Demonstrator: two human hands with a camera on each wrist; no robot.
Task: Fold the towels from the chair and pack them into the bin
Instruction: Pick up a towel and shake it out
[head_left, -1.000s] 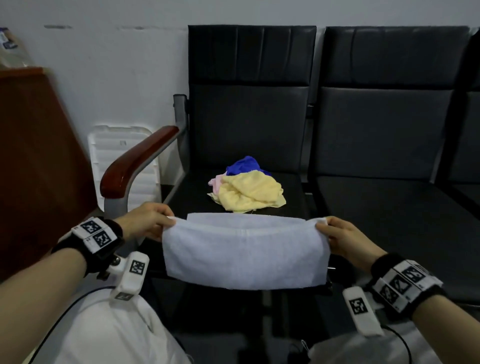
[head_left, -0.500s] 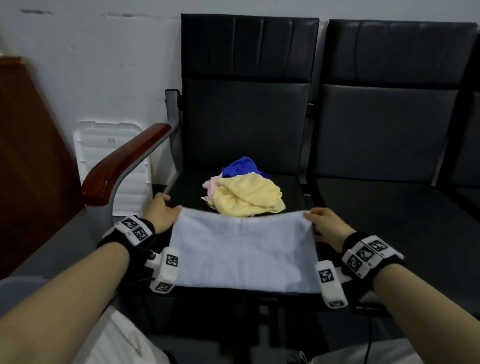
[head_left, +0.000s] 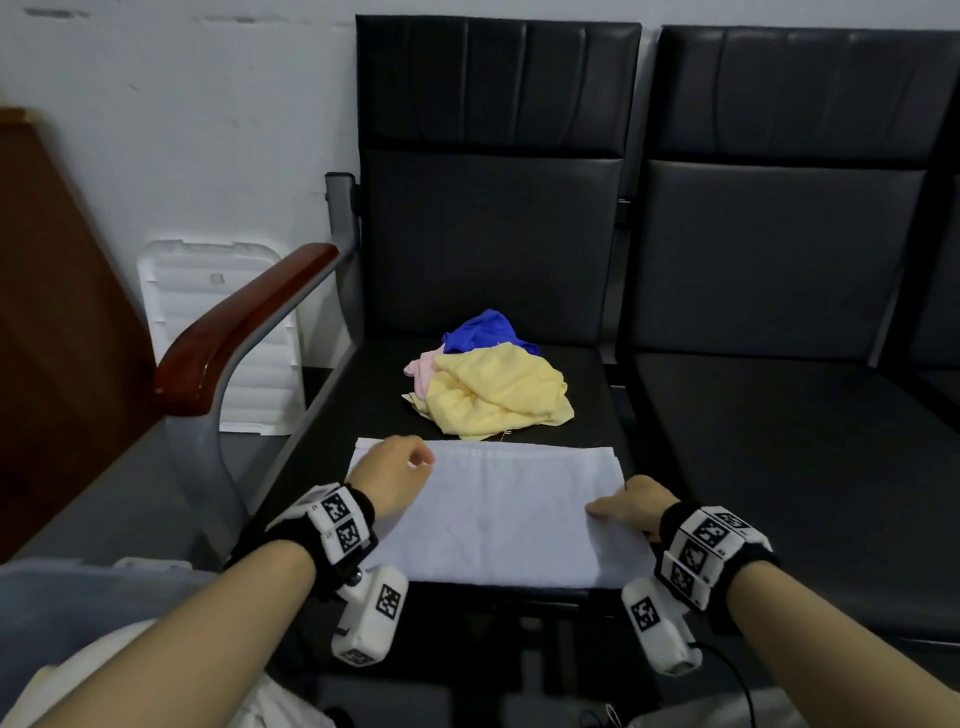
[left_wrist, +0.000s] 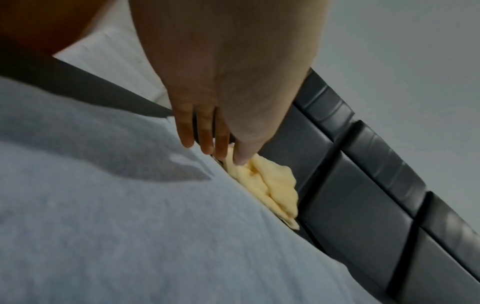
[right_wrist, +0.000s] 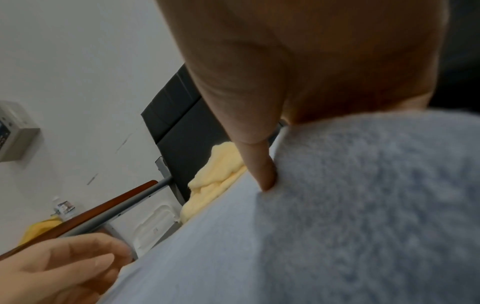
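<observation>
A white towel (head_left: 493, 519) lies flat, folded, across the front of the black chair seat (head_left: 592, 410). My left hand (head_left: 395, 467) rests on its far left corner with straight fingers (left_wrist: 205, 142) and grips nothing. My right hand (head_left: 623, 506) holds the towel's right edge, with the thumb (right_wrist: 265, 174) pressed on top and the fingers hidden under the cloth. Behind the towel sits a crumpled pile: a yellow towel (head_left: 498, 395) on top, a pink one (head_left: 422, 371) at its left and a blue one (head_left: 483, 330) at the back.
A wooden armrest (head_left: 234, 322) on a grey metal frame borders the seat on the left, with a white ribbed plastic panel (head_left: 208, 312) behind it. A second black chair (head_left: 779, 441) adjoins on the right. A pale grey-blue container edge (head_left: 78, 577) shows at lower left.
The white towel, held up in the air by both hands, has come down flat onto the seat front. My left hand has let go of its corner; the right has slid nearer along the right edge.
</observation>
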